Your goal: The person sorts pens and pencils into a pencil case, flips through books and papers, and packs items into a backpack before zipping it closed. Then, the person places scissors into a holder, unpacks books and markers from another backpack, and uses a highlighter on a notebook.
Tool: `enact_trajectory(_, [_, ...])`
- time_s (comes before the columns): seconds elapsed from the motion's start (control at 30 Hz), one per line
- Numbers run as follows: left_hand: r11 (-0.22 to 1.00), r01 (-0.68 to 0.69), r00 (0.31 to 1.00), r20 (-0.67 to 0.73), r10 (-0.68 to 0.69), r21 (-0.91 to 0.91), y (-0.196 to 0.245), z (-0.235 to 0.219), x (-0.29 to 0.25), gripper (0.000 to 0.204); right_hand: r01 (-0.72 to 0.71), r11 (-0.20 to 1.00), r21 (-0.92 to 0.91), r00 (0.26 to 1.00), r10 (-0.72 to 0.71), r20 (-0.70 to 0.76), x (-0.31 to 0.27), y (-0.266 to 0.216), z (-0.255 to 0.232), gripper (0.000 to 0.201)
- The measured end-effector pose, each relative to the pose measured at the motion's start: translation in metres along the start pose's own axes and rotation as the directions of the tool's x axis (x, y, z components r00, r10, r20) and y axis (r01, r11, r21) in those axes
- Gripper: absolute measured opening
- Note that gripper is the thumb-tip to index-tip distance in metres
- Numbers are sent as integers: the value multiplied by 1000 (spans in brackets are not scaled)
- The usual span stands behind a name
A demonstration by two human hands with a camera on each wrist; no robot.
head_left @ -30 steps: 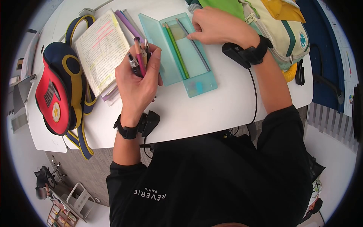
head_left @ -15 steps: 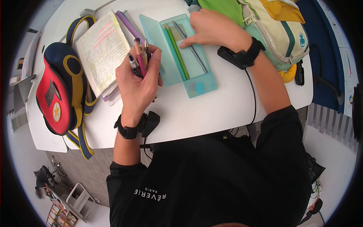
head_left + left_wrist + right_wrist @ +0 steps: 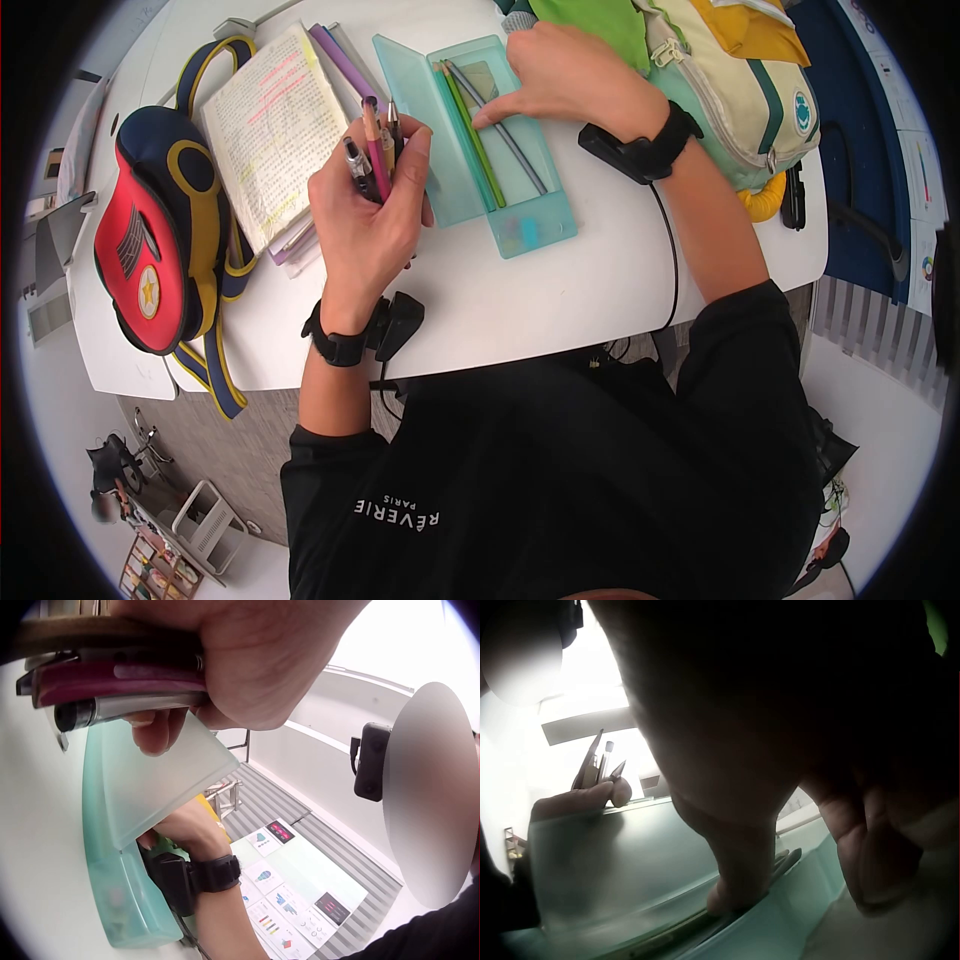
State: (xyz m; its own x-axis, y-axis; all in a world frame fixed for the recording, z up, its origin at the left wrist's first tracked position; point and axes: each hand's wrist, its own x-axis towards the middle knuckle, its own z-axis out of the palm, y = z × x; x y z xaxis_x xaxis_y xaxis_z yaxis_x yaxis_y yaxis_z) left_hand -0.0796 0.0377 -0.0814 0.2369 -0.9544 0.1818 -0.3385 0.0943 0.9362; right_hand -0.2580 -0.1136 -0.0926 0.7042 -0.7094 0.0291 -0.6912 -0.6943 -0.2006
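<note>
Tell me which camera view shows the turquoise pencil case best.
The head view: it shows the pencil case open from above, with lid and pencils visible, though the right hand covers one edge. The left wrist view shows its lid and one end; the right wrist view, only part, dimly.

Translucent teal pencil case [image 3: 545, 238], lid open, on the tabletop [image 3: 610, 275]; green pencil [image 3: 474, 135] and grey pencil [image 3: 518, 150] inside, roughly lengthwise; several pens [image 3: 376, 155] bundled in the left grip [image 3: 365, 225].

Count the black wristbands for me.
2: the left band on the wrist of the left hand, which grips pens; the right band on the wrist of the right hand, at the open case. Any others are hidden or too small to tell.
</note>
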Motion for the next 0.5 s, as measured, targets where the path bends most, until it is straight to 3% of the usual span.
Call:
enact_trajectory(0.07, [1000, 1, 1000, 0, -1, 5, 0, 0, 0, 13, -3, 1000, -6, 1000, 3, 1, 0, -4, -4, 71])
enact_trajectory(0.17, [1000, -14, 1000, 2, 13, 10, 0, -1, 1, 12, -108, 990, -91, 988, 117, 102, 2, -7, -16, 55])
enact_trajectory(0.23, [1000, -29, 1000, 4, 29, 12, -1, -1, 0, 12, -118, 991, 62, 992, 121, -41, 2, -4, -23, 42])
enact_trajectory(0.27, [995, 50, 999, 1, -50, -83, 0, -2, 0, 14, -117, 991, 63, 992, 119, -44, 3, -6, -31, 42])
enact_trajectory(0.3, [976, 127, 992, 5, -128, -174, 0, -3, 1, 15, -119, 975, 190, 992, 122, -7, 3, -9, -42, 44])
enact_trajectory(0.33, [978, 123, 992, 0, -125, -166, 2, -6, 2, 15, -120, 941, 316, 993, 117, 29, 2, -15, -49, 46])
enact_trajectory(0.37, [937, 168, 986, 52, -160, -308, 4, -10, 4, 18, -107, 939, 327, 994, 106, 22, 0, -20, -50, 46])
enact_trajectory(0.4, [876, 211, 977, 104, -185, -434, 6, -17, 5, 21, -71, 870, 488, 997, 81, 0, -2, -25, -51, 43])
enact_trajectory(0.43, [888, 201, 980, 86, -182, -413, 6, -22, 7, 21, -25, 772, 635, 998, 54, -27, -3, -31, -52, 41])
enact_trajectory(0.5, [691, 236, 970, 209, -125, -683, 0, -26, 8, 27, 100, 706, 701, 991, -9, -133, -3, -46, -40, 34])
